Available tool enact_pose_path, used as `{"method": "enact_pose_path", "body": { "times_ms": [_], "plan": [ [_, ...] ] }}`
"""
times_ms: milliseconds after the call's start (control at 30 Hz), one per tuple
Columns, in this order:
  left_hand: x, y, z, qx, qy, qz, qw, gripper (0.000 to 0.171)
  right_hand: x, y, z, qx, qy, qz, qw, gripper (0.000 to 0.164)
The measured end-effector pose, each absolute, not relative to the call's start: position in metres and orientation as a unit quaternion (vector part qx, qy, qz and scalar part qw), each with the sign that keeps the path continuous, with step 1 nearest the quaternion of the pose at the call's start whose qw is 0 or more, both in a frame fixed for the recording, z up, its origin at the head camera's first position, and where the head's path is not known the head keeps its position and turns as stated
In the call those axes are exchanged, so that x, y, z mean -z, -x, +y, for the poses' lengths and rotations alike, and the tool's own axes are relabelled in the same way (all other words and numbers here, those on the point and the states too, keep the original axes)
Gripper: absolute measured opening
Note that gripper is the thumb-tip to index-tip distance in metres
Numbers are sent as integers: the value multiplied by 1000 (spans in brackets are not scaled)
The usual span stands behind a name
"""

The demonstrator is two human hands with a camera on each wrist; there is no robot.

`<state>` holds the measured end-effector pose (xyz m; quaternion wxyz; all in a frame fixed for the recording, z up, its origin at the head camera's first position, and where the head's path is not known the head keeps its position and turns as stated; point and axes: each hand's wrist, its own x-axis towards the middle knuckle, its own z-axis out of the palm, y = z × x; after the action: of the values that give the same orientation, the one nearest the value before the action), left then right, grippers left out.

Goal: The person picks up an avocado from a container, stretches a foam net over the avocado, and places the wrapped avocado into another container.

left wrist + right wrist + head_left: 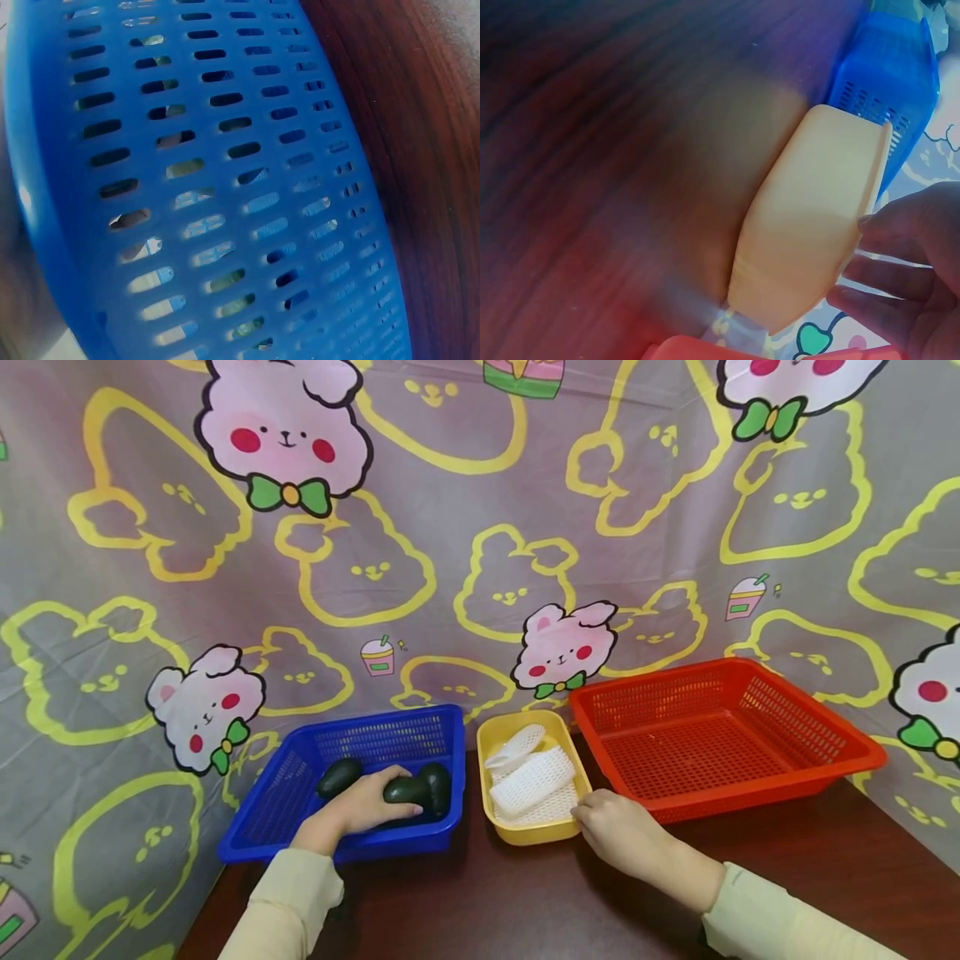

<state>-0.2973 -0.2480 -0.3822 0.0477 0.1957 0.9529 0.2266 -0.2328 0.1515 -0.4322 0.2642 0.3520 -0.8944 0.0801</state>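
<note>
Inside the blue basket [262, 822], my left hand [369, 802] holds a dark green avocado [405, 790], fingers over its far side and thumb on the near side. Another avocado [437, 787] lies to its right and one more [341, 775] to its left. My right hand [626, 831] pinches the near right rim of a yellow tub [525, 837]. White foam net sleeves [534, 781] lie in that tub. From the right wrist, the fingers [889, 277] show at the tub's edge. The left wrist view shows the basket's slotted wall [225, 150], which hides the hand.
A red basket [720, 789] stands right of the tub, its mesh floor showing. All the containers sit on a dark wooden table [510, 910]. Behind them hangs a cartoon-print cloth [465, 510].
</note>
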Motion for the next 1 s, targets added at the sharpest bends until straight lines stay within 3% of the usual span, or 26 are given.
{"method": "enact_pose_path", "body": {
  "times_ms": [267, 600, 1000],
  "plan": [
    [380, 293, -255, -237, -188, 952, 41, 60, 423, 237, 151, -81, -358, -895, 253, 12],
    [381, 289, -255, -246, -192, 949, 36, 59, 404, 245, 150, -114, -343, -919, 158, 12],
    [371, 282, -250, -258, -184, 948, 37, 60, 394, 252, 150, -141, -328, -927, 117, 13]
  ]
}}
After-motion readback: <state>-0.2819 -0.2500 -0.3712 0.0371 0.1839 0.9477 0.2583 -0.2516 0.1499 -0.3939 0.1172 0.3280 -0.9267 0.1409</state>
